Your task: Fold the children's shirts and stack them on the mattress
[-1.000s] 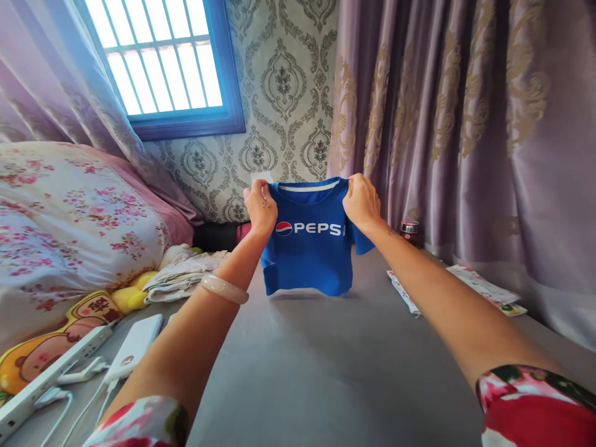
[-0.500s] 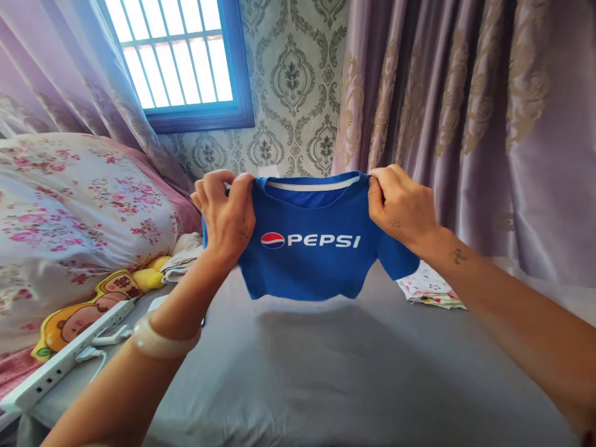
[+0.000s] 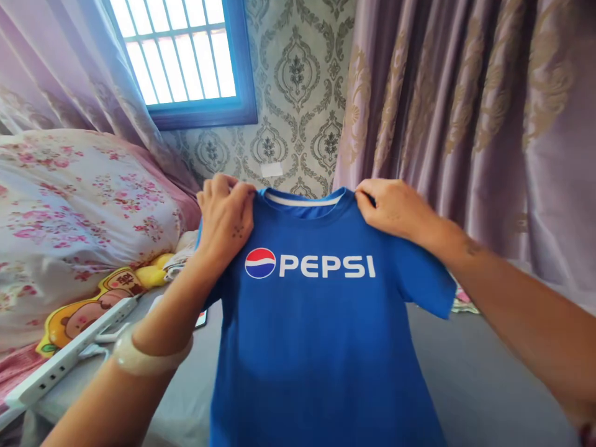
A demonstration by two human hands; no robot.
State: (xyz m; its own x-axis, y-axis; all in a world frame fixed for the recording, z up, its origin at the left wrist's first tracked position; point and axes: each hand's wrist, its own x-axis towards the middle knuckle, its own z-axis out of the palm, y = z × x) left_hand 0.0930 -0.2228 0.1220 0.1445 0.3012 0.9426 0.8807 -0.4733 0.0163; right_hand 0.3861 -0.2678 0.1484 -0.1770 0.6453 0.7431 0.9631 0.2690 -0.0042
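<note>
A blue T-shirt (image 3: 316, 335) with a white PEPSI print and a round red, white and blue logo hangs stretched between my hands, its front facing me. My left hand (image 3: 227, 217) pinches the shoulder left of the neckline. At the opposite shoulder, my right hand (image 3: 395, 206) grips the cloth beside the collar. The right sleeve hangs loose under my right wrist, while my left forearm covers much of the other sleeve. Below the frame's edge the hem is out of sight. A pale bangle (image 3: 149, 355) circles my left wrist.
A grey-covered surface (image 3: 493, 379) lies beneath the shirt. On the left are a white power strip (image 3: 69, 357) with plugs, a yellow cartoon cushion (image 3: 84, 316) and floral bedding (image 3: 84, 217). Folded cloth (image 3: 464, 302) shows behind the right sleeve. Curtains (image 3: 433, 105) hang at the back.
The shirt's body has swung down from a foreshortened, billowed position and now hangs long toward me, covering the middle of the grey surface. My hands sit slightly lower, still gripping the shoulders.
</note>
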